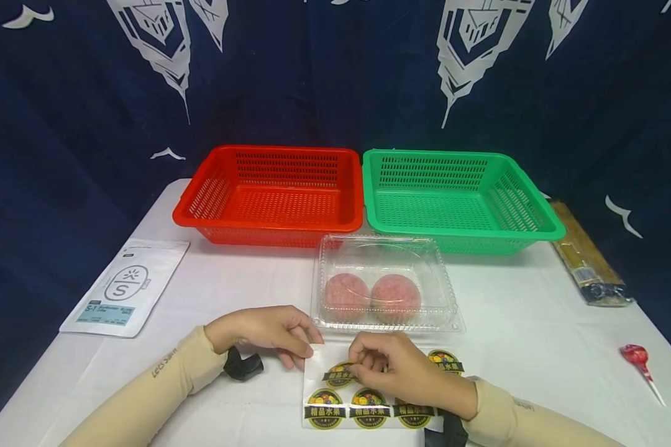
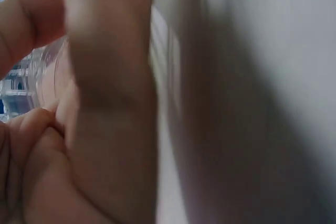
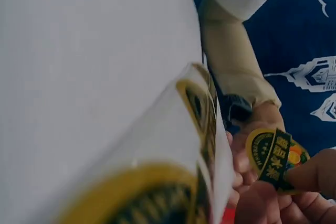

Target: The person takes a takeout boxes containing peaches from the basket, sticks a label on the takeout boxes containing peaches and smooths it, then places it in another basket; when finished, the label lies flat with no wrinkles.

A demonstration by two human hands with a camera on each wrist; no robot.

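Observation:
A clear sticker sheet [image 1: 319, 372] with several round yellow-and-black fruit stickers lies at the table's front edge. My left hand [image 1: 306, 349] pinches the sheet's upper left corner, and its fingers [image 2: 105, 103] fill the left wrist view. My right hand [image 1: 361, 366] pinches one sticker [image 3: 273, 156] between thumb and fingertips and holds it partly lifted off the sheet [image 3: 173, 145]. Just beyond the hands stands a shut clear clamshell box [image 1: 386, 248] with two pink round fruits [image 1: 346, 295] inside.
A red basket [image 1: 274, 152] and a green basket [image 1: 458, 155] stand side by side at the back. A white pouch [image 1: 125, 285] lies at the left. At the right are a brown packet [image 1: 587, 254] and a red lollipop [image 1: 637, 359].

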